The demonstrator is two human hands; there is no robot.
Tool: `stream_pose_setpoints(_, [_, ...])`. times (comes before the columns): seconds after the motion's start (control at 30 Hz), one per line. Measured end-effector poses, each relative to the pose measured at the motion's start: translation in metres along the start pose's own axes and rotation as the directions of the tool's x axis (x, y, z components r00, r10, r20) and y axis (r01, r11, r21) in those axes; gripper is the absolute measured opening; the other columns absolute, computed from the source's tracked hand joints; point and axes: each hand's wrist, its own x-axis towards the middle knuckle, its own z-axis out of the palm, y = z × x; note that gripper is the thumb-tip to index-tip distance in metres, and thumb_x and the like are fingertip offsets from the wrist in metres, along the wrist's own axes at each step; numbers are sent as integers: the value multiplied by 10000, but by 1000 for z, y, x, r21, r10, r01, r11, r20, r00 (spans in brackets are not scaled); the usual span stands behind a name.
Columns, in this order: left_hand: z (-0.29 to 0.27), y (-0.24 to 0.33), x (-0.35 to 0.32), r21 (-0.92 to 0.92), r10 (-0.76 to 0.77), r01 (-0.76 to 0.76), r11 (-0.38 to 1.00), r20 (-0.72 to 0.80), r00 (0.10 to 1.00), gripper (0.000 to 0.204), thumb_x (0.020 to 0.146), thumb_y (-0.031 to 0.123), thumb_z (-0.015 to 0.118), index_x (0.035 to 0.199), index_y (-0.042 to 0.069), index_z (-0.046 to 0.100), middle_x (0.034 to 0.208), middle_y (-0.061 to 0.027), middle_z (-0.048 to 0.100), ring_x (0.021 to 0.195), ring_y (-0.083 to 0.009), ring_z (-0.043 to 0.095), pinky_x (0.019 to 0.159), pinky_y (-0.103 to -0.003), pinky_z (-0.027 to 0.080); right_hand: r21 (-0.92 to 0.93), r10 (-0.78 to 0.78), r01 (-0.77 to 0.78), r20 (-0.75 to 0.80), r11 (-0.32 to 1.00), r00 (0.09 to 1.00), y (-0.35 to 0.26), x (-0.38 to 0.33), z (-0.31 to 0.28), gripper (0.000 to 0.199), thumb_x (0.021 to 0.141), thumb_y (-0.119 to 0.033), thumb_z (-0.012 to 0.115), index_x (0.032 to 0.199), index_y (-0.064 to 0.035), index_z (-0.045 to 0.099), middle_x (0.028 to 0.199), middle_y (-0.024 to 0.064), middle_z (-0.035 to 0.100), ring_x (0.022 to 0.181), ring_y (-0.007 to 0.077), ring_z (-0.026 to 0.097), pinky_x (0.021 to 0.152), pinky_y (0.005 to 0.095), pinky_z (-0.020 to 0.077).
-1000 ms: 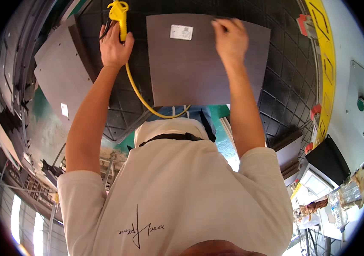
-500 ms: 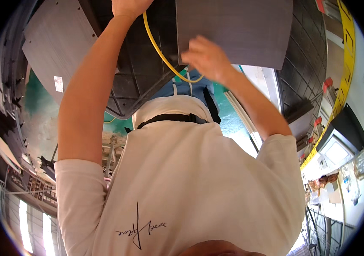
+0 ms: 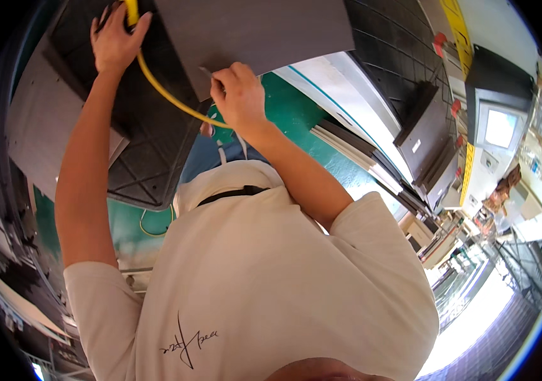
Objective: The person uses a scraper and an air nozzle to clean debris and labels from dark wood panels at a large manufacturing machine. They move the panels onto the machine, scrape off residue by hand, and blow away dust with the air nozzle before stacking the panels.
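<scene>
At the upper left, my left hand (image 3: 117,41) is closed round a dark tool, mostly hidden by the fingers, next to the thick yellow end of a hose. From there the yellow hose (image 3: 168,95) curves down toward my right wrist. My right hand (image 3: 240,95) pinches a thin, pointed grey sliver (image 3: 205,72), too small to name surely. That hand is at the near edge of a flat dark grey-brown panel (image 3: 252,32), which lies on a black ribbed surface.
Another brown panel (image 3: 42,120) is at the left on a black ribbed pallet (image 3: 150,171). Stacked boards (image 3: 347,149) lie on the green floor (image 3: 290,101) to the right. Beyond them are more panels (image 3: 420,136), a yellow strip (image 3: 458,32) and a monitor (image 3: 499,124).
My body and view have turned, so the panel sits farther left. My left hand now shows fully by the hose end. My right hand, blurred before, has come to the panel's near edge.
</scene>
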Motion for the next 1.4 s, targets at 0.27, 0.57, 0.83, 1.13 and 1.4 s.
stream_pose_setpoints(0.27, [10,-4,4,41,-119,119,992,1,993,693,998,550,576,1461,34,555,1505,-151,571,1433,-295,491,1266,-444,217,-406,201,-288,-243,867,949,253,50,-164,58,849,-138,754,842,-85,732,858,128,667,828,341,656,753,472,536])
stream_pose_setpoints(0.57, [8,6,15,-18,-323,330,944,166,932,1018,918,809,499,1589,51,398,1647,-160,396,1564,-316,285,1280,-518,51,-111,-174,190,140,976,975,210,68,-185,151,760,-30,775,889,-96,734,921,64,663,895,305,652,773,424,519])
stream_pose_setpoints(0.83, [24,31,15,96,-278,268,959,115,954,1067,892,847,498,1601,59,375,1636,-181,394,1571,-314,264,1276,-524,35,-110,-430,462,226,880,874,260,181,-144,79,823,-103,748,874,-129,694,871,5,589,914,245,611,780,425,463])
stream_pose_setpoints(1.13, [22,34,19,103,-307,298,949,86,948,1042,897,835,508,1586,61,404,1620,-169,419,1549,-310,311,1281,-487,86,124,-357,335,329,934,874,248,341,-127,152,935,-166,729,997,-32,763,925,138,678,908,361,677,786,453,534])
stream_pose_setpoints(1.4, [26,32,12,80,-291,289,954,18,957,991,896,826,524,1552,84,469,1630,-122,429,1531,-290,353,1271,-519,113,-4,-494,515,271,857,826,261,291,-135,130,929,-129,716,1020,-68,786,913,99,657,906,321,644,804,426,511])
